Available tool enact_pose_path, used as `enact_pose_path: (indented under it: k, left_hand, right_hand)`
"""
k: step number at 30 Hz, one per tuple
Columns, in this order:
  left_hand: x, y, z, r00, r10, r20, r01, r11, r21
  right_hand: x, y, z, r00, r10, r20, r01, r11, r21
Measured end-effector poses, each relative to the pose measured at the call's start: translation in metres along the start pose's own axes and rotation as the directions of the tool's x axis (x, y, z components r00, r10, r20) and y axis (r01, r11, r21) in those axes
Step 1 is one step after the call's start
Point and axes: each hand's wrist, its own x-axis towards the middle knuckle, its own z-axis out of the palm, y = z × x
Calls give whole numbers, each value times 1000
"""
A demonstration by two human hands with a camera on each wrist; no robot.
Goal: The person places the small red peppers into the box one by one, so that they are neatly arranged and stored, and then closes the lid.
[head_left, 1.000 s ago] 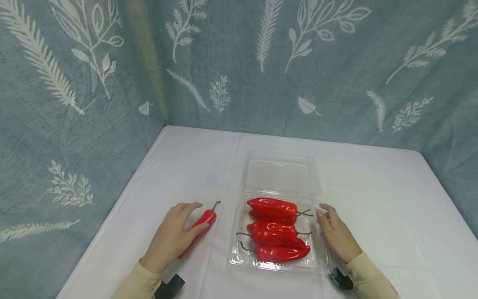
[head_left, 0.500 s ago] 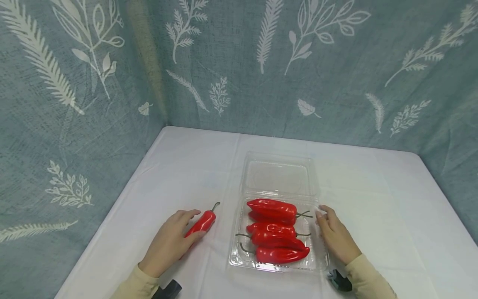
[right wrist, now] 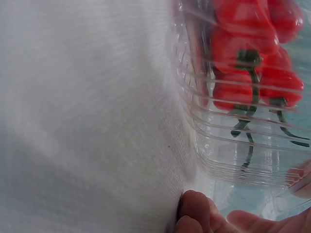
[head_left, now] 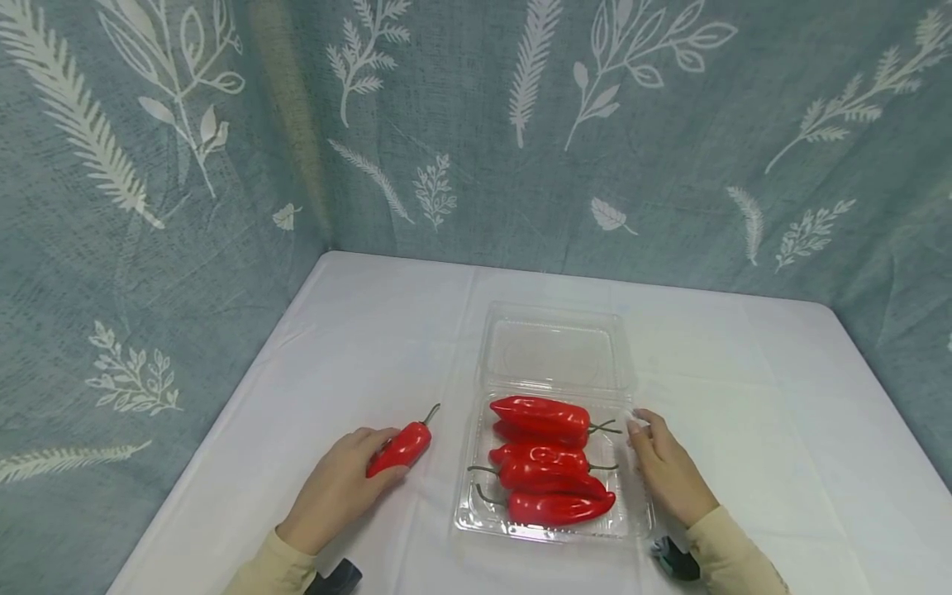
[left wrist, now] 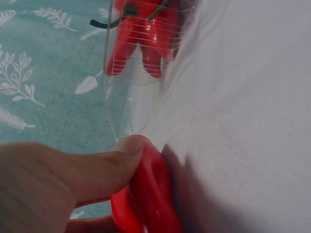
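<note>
My left hand (head_left: 344,486) grips a red pepper (head_left: 405,447) with a curved green stem, left of a clear plastic clamshell container (head_left: 632,504). In the left wrist view, the thumb presses along the side of this red pepper (left wrist: 153,187), whose lower end is close to the white cloth. Several red peppers (head_left: 550,475) lie across the container's base, stems pointing left and right. My right hand (head_left: 671,468) rests beside the container's right side, thumb at the rim. In the right wrist view, the right fingers (right wrist: 195,206) are loosely bent near the cloth, below the ribbed wall.
The container's transparent lid (head_left: 554,351) lies folded back, away from me. A white cloth covers the table (head_left: 744,397). Blue-green curtains (head_left: 476,190) with white leaf prints stand behind and to the left. Dark wrist devices (head_left: 675,559) show under the sleeves.
My left hand has closed on the lone pepper and its stem end has shifted slightly. The right hand and the container hold nearly the same place.
</note>
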Motion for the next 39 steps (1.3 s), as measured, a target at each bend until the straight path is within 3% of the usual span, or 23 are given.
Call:
enact_pose_path:
  k: [10,18,22,26,34,36,39]
  left_hand:
    - [3,6,0,1000,27,-5,-27,999,21]
    - [8,13,-4,986,117,-115,-117,993,0]
    - [12,17,-7,963,188,-193,-189,982,15]
    - [18,27,-11,943,239,-233,-244,970,5]
    - [31,56,-12,907,372,-200,-386,922,-35]
    - [34,63,-9,888,424,-181,-436,900,-31]
    - [41,74,-4,841,518,-156,-525,851,-7]
  right_hand:
    - [2,3,0,1000,-14,-12,14,1000,7]
    - [2,4,0,1000,-18,-18,18,1000,7]
    - [3,5,1,1000,-19,-21,19,1000,11]
    - [3,5,1,1000,-17,-22,17,1000,8]
    - [3,7,1,1000,-18,-24,19,1000,17]
    - [3,6,1,1000,-14,-19,15,1000,20]
    - [3,6,1,1000,-11,-15,11,1000,23]
